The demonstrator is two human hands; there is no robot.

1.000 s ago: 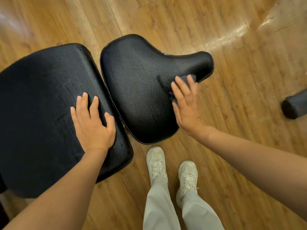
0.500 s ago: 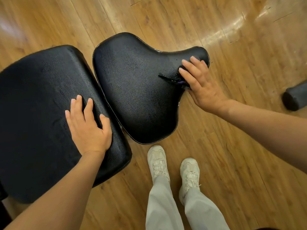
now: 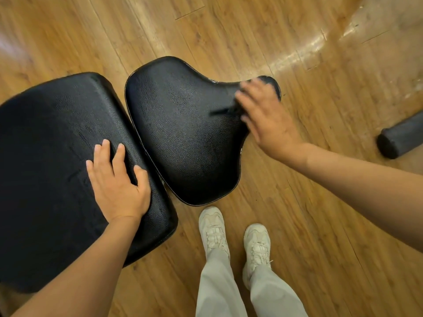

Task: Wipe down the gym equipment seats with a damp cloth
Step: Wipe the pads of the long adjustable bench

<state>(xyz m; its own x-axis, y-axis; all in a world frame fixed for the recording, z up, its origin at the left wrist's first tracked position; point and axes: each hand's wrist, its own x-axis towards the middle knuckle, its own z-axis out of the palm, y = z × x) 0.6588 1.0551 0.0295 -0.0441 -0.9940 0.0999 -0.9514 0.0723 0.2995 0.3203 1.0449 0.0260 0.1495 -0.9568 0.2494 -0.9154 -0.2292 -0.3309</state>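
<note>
Two black padded seats fill the left and middle of the head view. The saddle-shaped seat (image 3: 183,138) has a narrow nose pointing right. My right hand (image 3: 265,120) lies flat on that nose with straight fingers, pressing a dark cloth (image 3: 225,110) against the pad; only a dark strip of the cloth shows left of the fingers, and the hand is blurred. My left hand (image 3: 116,181) rests flat, fingers spread, on the near right part of the larger pad (image 3: 45,161).
The floor (image 3: 309,213) is glossy wooden planks. A black foam roller end (image 3: 398,140) sticks in from the right edge. My two pale shoes (image 3: 233,239) and light trouser legs stand just below the saddle seat.
My right hand with the cloth has slid from the seat's near right side out along the narrow nose, to the right and away from me. My left hand stays on the larger pad.
</note>
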